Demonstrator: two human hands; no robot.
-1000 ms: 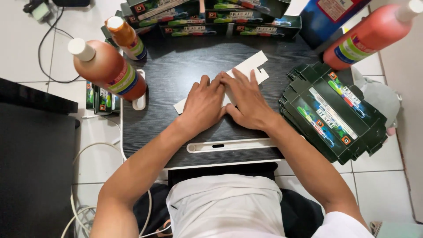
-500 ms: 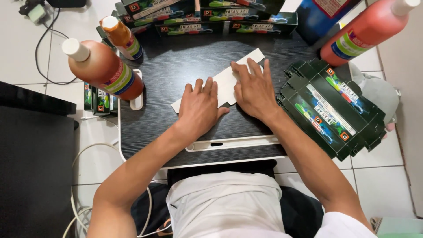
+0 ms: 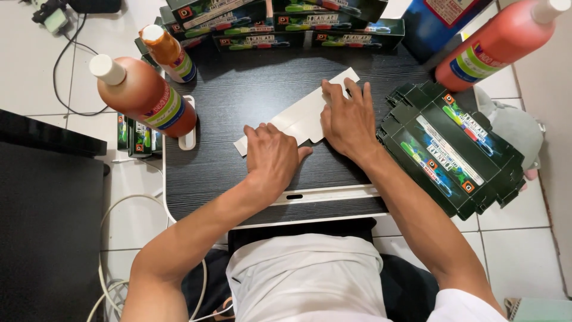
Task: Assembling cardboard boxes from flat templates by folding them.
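A: Head view: what is seen under the hands?

B: A flat white cardboard blank (image 3: 301,116) is laid slantwise on the dark table (image 3: 238,173), its far end pointed toward the upper right. The left hand (image 3: 271,158) is pressed palm-down on the blank's near end, fingers together and flat, nothing clamped. The right hand (image 3: 348,119) is spread over the far half, fingers slightly apart, fingertips set close to the upper edge.

A: Is anything gripped?

B: Nothing is gripped; the blank is only held down against the table by both palms.

A: What is placed around it?

B: A stack of flattened dark green cartons (image 3: 453,152) is lain at the table's right edge, just beside the right wrist. A row of assembled dark green boxes (image 3: 280,24) is lined along the far edge. A large orange bottle with a white cap (image 3: 146,95) is stood at the left edge, with a smaller orange bottle (image 3: 170,53) behind it. Another large orange bottle (image 3: 497,42) is seen at the upper right, beside a blue container (image 3: 438,21). White tiled floor (image 3: 36,77) and a black cable (image 3: 65,65) are shown at the left.
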